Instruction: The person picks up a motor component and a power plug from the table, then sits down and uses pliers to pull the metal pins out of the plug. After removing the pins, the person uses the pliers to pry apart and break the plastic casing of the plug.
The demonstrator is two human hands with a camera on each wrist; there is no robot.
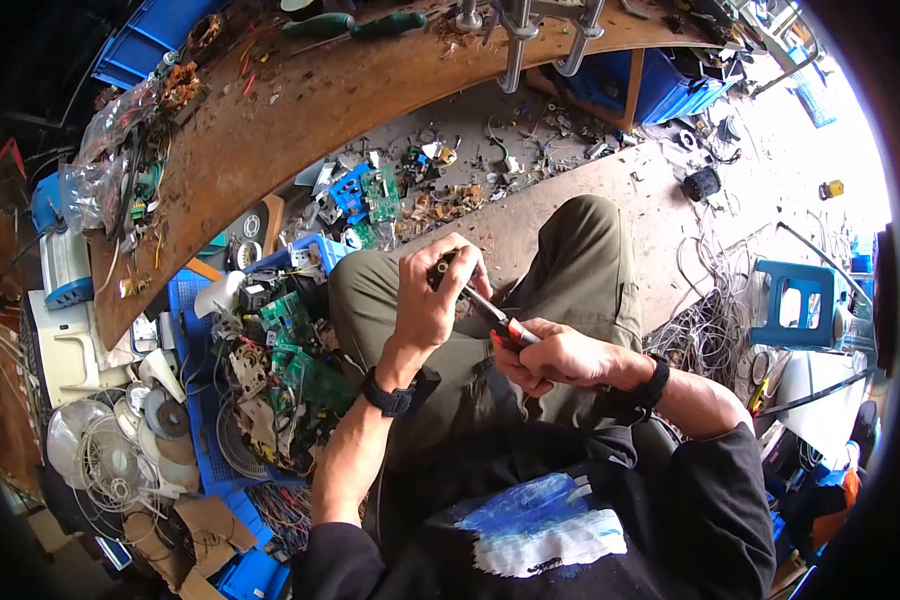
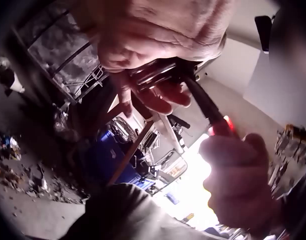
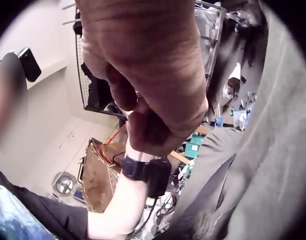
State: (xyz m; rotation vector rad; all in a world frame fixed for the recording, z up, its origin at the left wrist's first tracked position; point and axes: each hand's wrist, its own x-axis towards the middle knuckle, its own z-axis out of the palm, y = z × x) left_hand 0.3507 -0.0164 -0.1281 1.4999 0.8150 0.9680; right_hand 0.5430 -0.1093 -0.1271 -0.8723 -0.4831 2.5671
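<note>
Item: small dark part [image 1: 441, 270]. Loc: over lap, in L hand [image 1: 432, 305], fingers curled tight round it.
Tool: red-handled tool [image 1: 505, 328]. Metal tip meets part just below L fingers; handle gripped in R hand [image 1: 562, 357], fingers wrapped round.
Surrounds: circuit boards [image 1: 290, 345] in blue crate [image 1: 195, 400]; wooden bench [image 1: 300, 110] beyond knees.

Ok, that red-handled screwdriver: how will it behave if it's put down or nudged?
The screwdriver is probably stiff: its thin shaft runs straight from the right hand to the dark part in the left hand. The handle looks rounded, so it may roll off the sloping trouser leg. Likely light; one hand holds it.
</note>
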